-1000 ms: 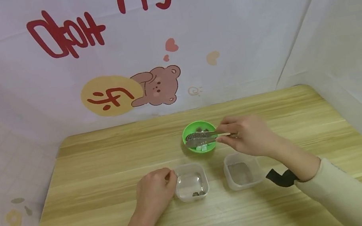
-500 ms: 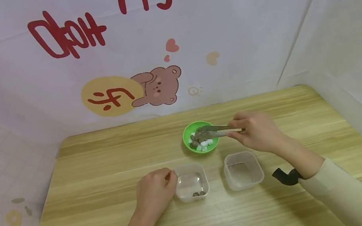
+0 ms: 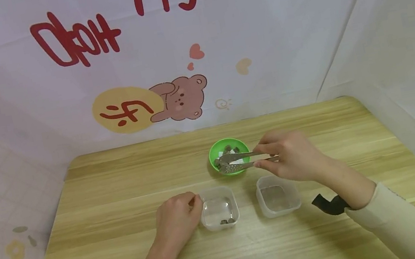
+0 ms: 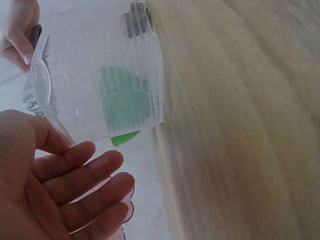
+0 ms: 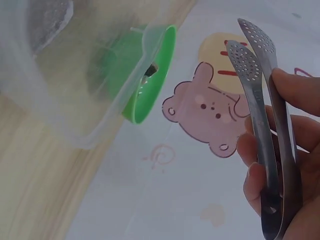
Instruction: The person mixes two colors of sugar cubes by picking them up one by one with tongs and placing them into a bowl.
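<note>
My right hand (image 3: 293, 153) grips metal tongs (image 5: 262, 105) with perforated tips. The tongs' arms are spread a little apart, with nothing between the tips in the right wrist view. In the head view their tips overlap the green bowl (image 3: 211, 152), where brown cubes (image 3: 229, 148) and white cubes (image 3: 220, 154) show, partly hidden. My left hand (image 3: 178, 215) pinches the rim corner of the left clear plastic container (image 4: 75, 100) between thumb and index finger. Its other fingers are loosely extended. A few brown cubes (image 3: 227, 221) lie at that container's near side.
A second clear plastic container (image 3: 278, 195) stands to the right, below my right hand. The wooden table (image 3: 116, 178) meets a printed white cloth (image 3: 276, 20) at its back edge. Black straps (image 3: 330, 204) hang at both wrists.
The tongs have shifted left and toward the near side of the bowl, and their tips have moved apart since half a second ago. The left hand and both containers stay put.
</note>
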A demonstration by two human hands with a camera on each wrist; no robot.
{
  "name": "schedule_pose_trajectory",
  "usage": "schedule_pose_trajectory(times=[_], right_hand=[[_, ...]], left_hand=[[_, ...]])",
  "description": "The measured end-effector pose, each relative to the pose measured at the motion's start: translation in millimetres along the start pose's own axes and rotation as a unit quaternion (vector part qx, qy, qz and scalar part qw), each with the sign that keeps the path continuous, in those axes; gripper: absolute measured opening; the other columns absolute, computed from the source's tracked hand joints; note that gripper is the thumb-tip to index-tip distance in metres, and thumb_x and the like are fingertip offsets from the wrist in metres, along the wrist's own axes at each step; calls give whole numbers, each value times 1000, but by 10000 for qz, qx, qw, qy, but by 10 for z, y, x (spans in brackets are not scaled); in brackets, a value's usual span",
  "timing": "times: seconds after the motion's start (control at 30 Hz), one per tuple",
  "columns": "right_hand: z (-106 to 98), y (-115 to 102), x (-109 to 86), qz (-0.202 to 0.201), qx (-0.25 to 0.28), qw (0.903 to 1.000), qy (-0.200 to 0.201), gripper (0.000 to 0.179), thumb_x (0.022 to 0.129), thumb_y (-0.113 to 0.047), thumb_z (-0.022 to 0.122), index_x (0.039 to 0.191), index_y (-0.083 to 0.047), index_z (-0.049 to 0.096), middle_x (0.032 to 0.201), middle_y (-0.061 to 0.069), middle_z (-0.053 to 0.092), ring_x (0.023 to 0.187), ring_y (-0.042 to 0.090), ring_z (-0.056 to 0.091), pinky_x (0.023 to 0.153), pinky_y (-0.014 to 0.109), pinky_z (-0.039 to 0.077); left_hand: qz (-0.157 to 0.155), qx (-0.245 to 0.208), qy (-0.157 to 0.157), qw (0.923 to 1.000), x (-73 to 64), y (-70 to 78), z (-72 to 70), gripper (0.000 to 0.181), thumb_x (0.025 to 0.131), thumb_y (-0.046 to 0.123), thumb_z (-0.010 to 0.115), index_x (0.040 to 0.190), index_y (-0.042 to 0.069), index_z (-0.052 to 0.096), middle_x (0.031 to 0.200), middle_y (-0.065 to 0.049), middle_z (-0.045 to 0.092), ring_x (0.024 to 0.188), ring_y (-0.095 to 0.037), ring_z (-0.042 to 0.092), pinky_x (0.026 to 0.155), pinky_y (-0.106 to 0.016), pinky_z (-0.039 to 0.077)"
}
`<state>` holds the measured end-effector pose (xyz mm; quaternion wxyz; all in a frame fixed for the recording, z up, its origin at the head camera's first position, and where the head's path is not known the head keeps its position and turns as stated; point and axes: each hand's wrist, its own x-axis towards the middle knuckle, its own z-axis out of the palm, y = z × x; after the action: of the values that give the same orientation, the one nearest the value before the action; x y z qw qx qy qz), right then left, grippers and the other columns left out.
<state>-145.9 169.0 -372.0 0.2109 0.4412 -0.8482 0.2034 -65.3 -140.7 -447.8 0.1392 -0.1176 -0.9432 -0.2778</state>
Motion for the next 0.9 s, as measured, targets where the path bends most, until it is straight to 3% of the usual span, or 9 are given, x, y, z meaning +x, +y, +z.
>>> schedule_pose_trajectory(times=[0.17,0.37,0.57,0.9], right_hand=[[-7,-128,71,-159,93,9994,-288,20,78,-21,88,95,-12,81,85,-6,69,61,1,54,53,22,44],[2,-261,137,-427,-113,9952,-871,25,80,-28,88,97,-11,80,86,-6,67,64,3,53,54,22,44],[68,-342,180,-626,-286,9851,-1578,23,82,-30,83,96,-12,80,82,-7,63,61,3,49,53,21,42],[136,-442,335,-848,-362,9671,-2373,14,83,-29,80,83,-17,73,72,-10,48,56,7,38,51,25,37]], left_hand=[[-12,44,3,10000,3,-14,12,23,92,11,68,69,15,73,73,3,74,60,-5,61,53,-29,50],[-49,38,-50,10000,9,-15,8,24,92,12,67,69,15,72,71,4,72,54,-2,50,51,-26,46],[-77,15,-79,9999,8,-8,1,24,93,12,67,69,15,72,71,4,72,53,-2,45,52,-26,46],[-80,-15,-82,9999,8,-7,5,27,93,11,68,66,17,69,72,4,72,53,-2,46,53,-28,48]])
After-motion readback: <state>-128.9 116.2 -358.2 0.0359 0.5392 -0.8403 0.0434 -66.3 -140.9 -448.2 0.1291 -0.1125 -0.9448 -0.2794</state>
